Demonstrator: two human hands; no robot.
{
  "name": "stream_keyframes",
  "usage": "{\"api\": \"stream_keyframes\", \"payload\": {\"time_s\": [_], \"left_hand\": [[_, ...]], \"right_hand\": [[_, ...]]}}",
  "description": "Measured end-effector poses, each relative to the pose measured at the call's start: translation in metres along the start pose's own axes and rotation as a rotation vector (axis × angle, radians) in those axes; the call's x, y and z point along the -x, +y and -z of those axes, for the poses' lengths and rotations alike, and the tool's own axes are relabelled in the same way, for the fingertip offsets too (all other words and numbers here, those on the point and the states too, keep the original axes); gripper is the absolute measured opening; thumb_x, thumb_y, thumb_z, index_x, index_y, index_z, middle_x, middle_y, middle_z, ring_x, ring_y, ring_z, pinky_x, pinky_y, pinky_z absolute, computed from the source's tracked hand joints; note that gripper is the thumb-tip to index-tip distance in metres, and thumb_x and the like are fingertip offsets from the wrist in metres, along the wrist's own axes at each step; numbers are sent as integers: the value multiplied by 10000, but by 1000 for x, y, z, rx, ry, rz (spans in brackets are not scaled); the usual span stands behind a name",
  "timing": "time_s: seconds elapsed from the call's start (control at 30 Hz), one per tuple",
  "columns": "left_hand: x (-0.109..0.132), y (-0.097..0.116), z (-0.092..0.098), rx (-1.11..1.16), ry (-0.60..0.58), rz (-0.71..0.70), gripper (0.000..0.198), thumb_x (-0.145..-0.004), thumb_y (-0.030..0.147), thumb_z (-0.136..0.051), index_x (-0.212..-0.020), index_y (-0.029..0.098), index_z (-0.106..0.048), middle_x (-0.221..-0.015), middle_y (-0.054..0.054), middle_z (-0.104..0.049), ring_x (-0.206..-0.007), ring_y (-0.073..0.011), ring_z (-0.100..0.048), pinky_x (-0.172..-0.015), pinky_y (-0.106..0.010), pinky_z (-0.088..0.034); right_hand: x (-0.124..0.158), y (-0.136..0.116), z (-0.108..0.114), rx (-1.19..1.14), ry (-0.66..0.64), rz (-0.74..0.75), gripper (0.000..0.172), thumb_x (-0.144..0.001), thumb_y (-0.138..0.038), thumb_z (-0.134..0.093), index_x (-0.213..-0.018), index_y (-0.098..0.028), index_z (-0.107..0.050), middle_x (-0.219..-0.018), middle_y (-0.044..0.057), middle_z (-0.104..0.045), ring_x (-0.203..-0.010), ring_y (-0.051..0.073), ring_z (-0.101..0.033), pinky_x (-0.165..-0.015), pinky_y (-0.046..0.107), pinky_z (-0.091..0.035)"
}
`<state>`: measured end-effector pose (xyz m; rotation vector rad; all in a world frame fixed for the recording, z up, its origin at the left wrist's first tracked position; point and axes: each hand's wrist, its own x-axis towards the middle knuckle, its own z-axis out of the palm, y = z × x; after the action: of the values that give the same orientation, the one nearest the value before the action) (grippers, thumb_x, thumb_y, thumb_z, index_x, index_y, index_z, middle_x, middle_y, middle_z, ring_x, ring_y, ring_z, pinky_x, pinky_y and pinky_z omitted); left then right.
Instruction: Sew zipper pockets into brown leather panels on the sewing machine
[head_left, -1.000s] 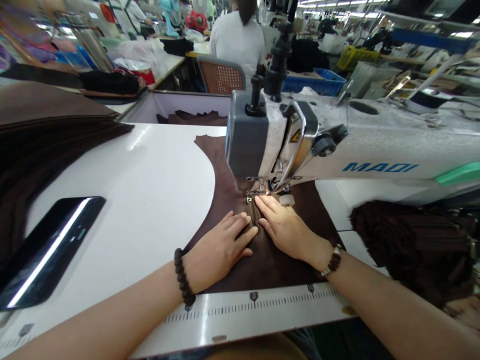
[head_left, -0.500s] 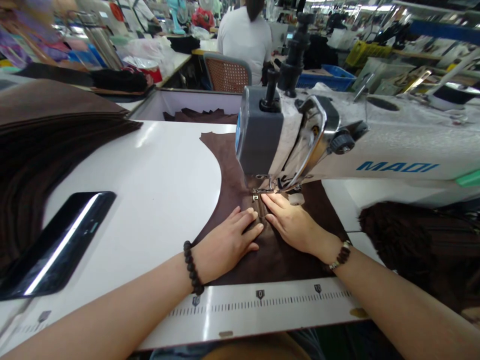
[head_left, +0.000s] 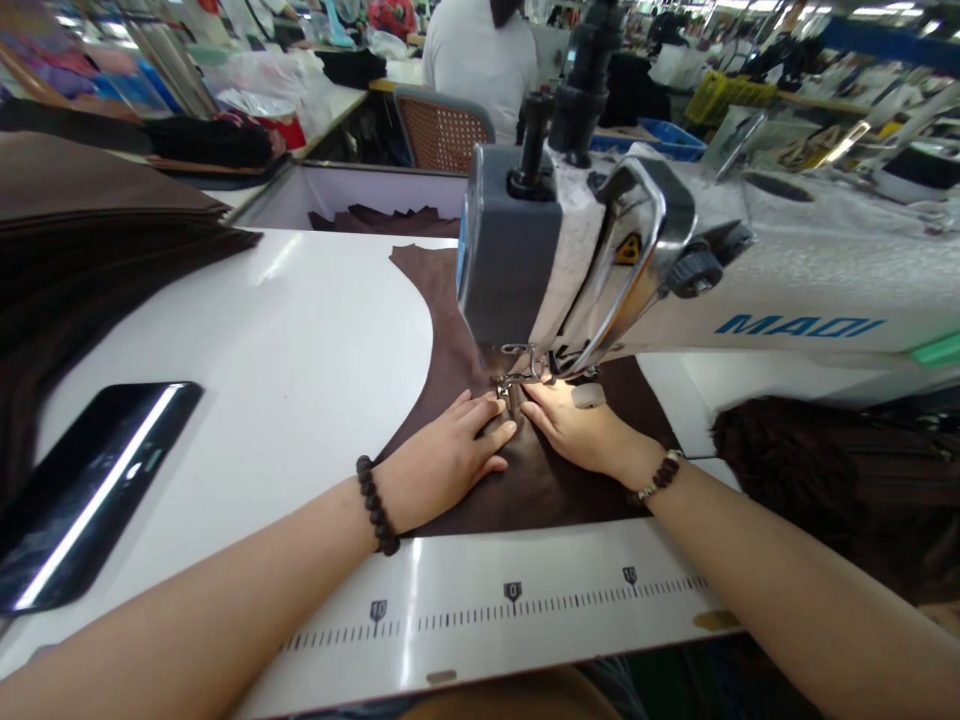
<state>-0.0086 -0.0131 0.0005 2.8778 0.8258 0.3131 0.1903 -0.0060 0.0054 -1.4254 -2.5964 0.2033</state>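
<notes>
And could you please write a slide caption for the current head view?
Left hand and right hand rest on dark brown material at a sewing machine.

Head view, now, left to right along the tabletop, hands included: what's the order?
Glossy black slab → black beaded bracelet → left hand → right hand → brown-and-pale beaded bracelet → dark brown bundle.
</notes>
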Motion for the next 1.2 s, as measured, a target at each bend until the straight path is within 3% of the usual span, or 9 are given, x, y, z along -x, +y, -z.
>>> {"api": "stream_keyframes", "payload": {"time_s": [0.23,0.67,1.2], "left_hand": [[-7,-11,4,38,26,-15,289,-893,257,-430,-1145,139,-511,-1116,-113,-476,-1129,-245,-428,-1017,-436,-351],[-10,-16,5,58,24,-5,311,-896,261,-420,-1162,123,-504,-1092,-119,-479,-1098,-250,-433,-991,-423,-368],[-10,-17,5,42,10,-5,290,-891,267,-434,-1131,125,-515,-1090,-115,-482,-1071,-250,-450,-991,-422,-363]], "right_hand": [[-10,10,-6,9,-27,-1,324,-916,-233,-306,-901,-157,-621,-946,82,-632,-1008,210,-525,-945,402,-342],[-16,7,0,0,-48,-15,334,-912,-196,-291,-902,-155,-623,-950,75,-643,-943,181,-572,-856,323,-425],[-15,10,-4,-43,-6,16,338,-915,-206,-290,-915,-152,-624,-982,79,-645,-991,176,-563,-887,323,-421]]}}
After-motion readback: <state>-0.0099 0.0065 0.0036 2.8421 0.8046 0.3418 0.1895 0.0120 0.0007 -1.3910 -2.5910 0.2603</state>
